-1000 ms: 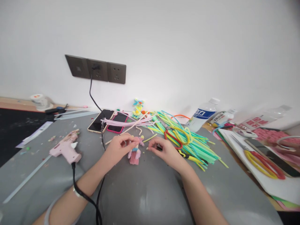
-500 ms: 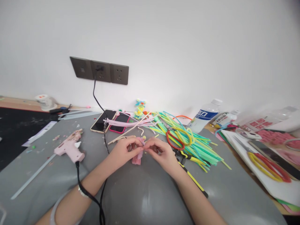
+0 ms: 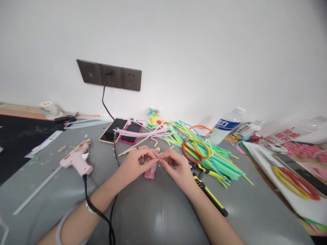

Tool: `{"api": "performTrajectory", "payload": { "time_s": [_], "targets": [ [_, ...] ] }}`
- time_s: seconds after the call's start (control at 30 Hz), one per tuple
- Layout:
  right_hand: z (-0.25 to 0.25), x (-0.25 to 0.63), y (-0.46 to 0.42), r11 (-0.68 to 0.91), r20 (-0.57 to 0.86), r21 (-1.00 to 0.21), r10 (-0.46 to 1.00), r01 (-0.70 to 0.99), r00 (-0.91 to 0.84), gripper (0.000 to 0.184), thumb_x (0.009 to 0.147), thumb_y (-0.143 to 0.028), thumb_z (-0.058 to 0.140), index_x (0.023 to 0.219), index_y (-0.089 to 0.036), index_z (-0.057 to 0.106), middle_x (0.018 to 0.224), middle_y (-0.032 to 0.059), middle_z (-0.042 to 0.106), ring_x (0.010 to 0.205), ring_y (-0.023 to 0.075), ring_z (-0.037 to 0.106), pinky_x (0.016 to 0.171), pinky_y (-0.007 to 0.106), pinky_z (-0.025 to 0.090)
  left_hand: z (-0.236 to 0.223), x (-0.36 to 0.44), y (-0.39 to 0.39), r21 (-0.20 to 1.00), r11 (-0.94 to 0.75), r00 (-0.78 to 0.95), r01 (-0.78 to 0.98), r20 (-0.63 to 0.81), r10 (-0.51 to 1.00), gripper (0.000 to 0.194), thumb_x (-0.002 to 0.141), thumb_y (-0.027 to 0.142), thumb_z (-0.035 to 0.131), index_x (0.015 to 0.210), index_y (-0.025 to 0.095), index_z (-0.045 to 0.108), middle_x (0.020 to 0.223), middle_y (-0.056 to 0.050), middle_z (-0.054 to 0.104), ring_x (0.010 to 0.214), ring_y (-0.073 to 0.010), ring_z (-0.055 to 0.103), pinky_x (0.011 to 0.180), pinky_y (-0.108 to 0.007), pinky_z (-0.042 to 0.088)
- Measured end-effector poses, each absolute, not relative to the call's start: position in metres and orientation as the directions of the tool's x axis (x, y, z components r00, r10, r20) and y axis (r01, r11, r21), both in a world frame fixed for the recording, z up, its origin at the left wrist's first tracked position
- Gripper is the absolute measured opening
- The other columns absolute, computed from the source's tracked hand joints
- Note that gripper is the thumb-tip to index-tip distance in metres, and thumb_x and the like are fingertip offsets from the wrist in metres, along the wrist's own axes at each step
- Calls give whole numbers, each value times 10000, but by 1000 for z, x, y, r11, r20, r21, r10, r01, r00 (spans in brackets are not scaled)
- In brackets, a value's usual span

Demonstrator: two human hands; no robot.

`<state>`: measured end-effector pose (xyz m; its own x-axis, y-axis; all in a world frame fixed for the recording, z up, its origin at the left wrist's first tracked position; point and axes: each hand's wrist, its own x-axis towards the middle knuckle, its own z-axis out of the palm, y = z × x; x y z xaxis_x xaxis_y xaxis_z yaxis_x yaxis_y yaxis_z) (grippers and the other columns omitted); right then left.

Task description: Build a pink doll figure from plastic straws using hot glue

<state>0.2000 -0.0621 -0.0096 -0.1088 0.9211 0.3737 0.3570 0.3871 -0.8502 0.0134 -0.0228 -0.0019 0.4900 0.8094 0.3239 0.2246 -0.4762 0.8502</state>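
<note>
Both of my hands meet over the grey mat, fingertips touching. My left hand (image 3: 139, 161) is closed, thumb and fingers pinching at a small pink pipe-cleaner piece (image 3: 149, 174) with a fuzzy, striped lower end. My right hand (image 3: 177, 165) is closed in a pinch against the left fingertips; whatever is between its fingers is too small and hidden to name. A pale yellow bit (image 3: 158, 149) shows just above the fingertips. Yellow-and-black pliers (image 3: 208, 194) lie beside my right wrist, partly under a bundle of green and yellow pipe cleaners (image 3: 224, 163).
A pink hot glue gun (image 3: 78, 160) lies left, its black cord (image 3: 98, 212) crossing my left forearm. Behind are two phones (image 3: 112, 131), pink pipe cleaners (image 3: 143, 133) and a small yellow-blue figure (image 3: 153, 117). Red-and-yellow scissors (image 3: 195, 151) and a bottle (image 3: 227, 124) stand right.
The view has shifted slightly. My fingertips have come closer together over the pink piece, and the right hand has turned a little, still pinching.
</note>
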Motion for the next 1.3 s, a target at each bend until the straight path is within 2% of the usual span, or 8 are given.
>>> {"api": "performTrajectory", "payload": {
  "time_s": [0.37,0.67,0.8,0.93,1.0,1.1,1.2,1.3],
  "targets": [
    [-12,200,-63,380,369,-850,924,366,-102,127,897,-283,606,813,-192,637,741,23,636,580,125,510,533,253,399,-2,12,-23,828,-518,502,214,362,786,67,833,166,641,803,189,697,815,-31,671,857,-177,652,767,-279,484],
    [-12,199,-65,429,429,-790,897,438,-106,109,909,-230,597,809,-200,628,717,-2,577,589,123,488,563,256,399,-4,11,-23,834,-525,504,169,385,773,81,814,150,661,774,188,720,823,-37,683,828,-164,654,802,-287,510],
    [-13,201,-65,508,501,-723,852,468,-151,111,929,-204,563,837,-210,626,729,11,582,597,134,495,573,265,424,-3,11,-22,859,-494,511,133,368,777,84,812,220,690,763,197,755,822,-48,704,790,-168,671,821,-318,536],
    [-14,202,-64,598,592,-579,776,555,-219,134,930,-158,552,853,-218,643,735,26,608,624,150,517,582,281,434,-2,11,-22,873,-475,495,110,367,787,131,807,292,722,727,199,767,808,-56,713,772,-174,676,854,-351,542],
    [-13,204,-64,611,609,-552,760,567,-226,139,936,-156,553,888,-224,664,768,43,641,663,162,558,593,289,451,0,11,-22,890,-442,491,114,337,803,140,803,311,728,734,197,773,806,-60,721,790,-182,681,839,-339,542],
    [-9,206,-64,628,630,-584,750,515,-200,162,952,-176,549,942,-239,698,830,63,673,746,182,620,641,309,499,2,11,-21,927,-355,502,124,250,828,186,819,350,703,754,192,776,765,-55,724,738,-175,676,760,-302,539],
    [-6,208,-63,652,644,-605,738,457,-200,175,945,-181,570,954,-249,731,817,53,650,753,179,625,658,311,516,3,11,-20,957,-267,534,113,168,828,271,852,399,652,736,176,752,709,-41,706,602,-143,638,657,-275,522],
    [-6,208,-63,662,641,-611,735,434,-220,168,931,-172,599,968,-248,744,822,46,620,737,166,610,644,297,508,1,11,-21,974,-207,562,93,120,818,265,847,396,655,727,167,714,664,-28,686,543,-132,620,585,-256,502]
  ]
}}
